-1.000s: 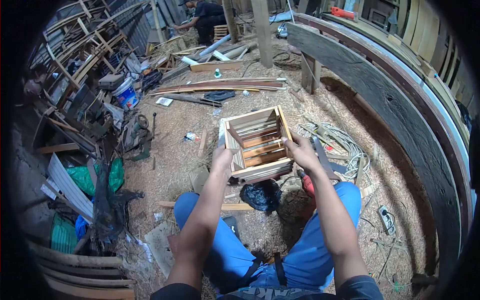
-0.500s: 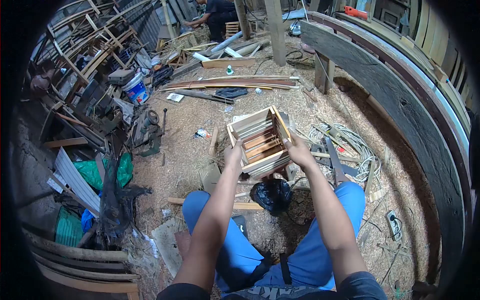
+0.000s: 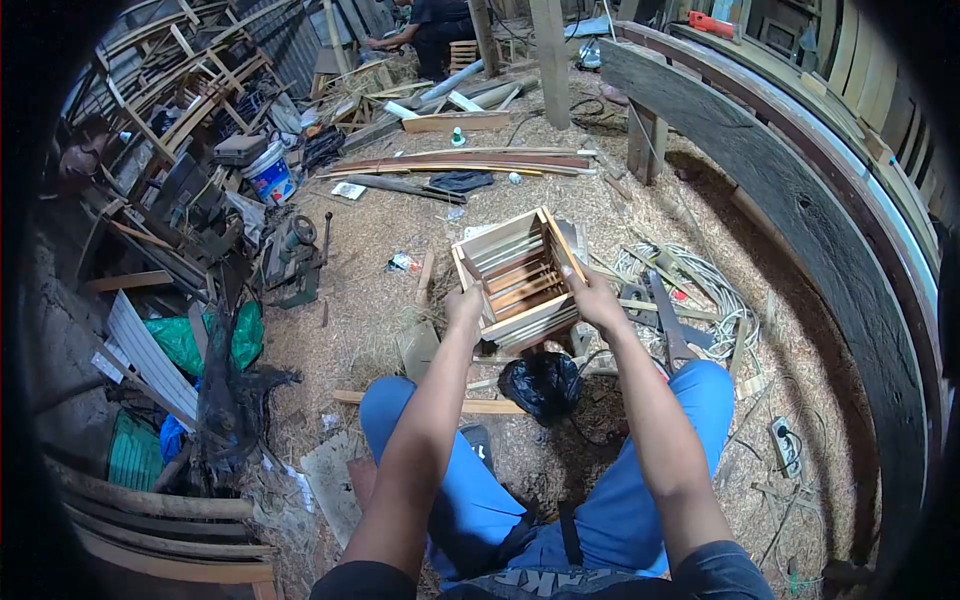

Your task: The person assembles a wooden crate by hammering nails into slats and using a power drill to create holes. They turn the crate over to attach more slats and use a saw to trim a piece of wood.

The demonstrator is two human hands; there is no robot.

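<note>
A slatted wooden crate (image 3: 524, 330) hangs tilted in front of me, its open side facing up toward me. My left hand (image 3: 465, 308) grips the crate's left side. On the opposite side, my right hand (image 3: 597, 300) holds the right wall, with the thumb on the rim. Slats and gaps show inside the crate. Just below it, between my knees, is a black plastic bag (image 3: 543, 385). A handsaw (image 3: 670, 318) rests to the right of my right hand, beside coiled cable (image 3: 715, 290).
A long dark beam (image 3: 790, 190) curves along the right. A power strip (image 3: 786, 447) lies on the shavings. Wood strips (image 3: 470, 162) lie ahead, with a paint bucket (image 3: 270, 174) and a metal vise (image 3: 298, 240) at left. Another person (image 3: 440, 30) is at the far back.
Both hands still hold the crate, which has shifted and tilted slightly. The view has moved a little.
</note>
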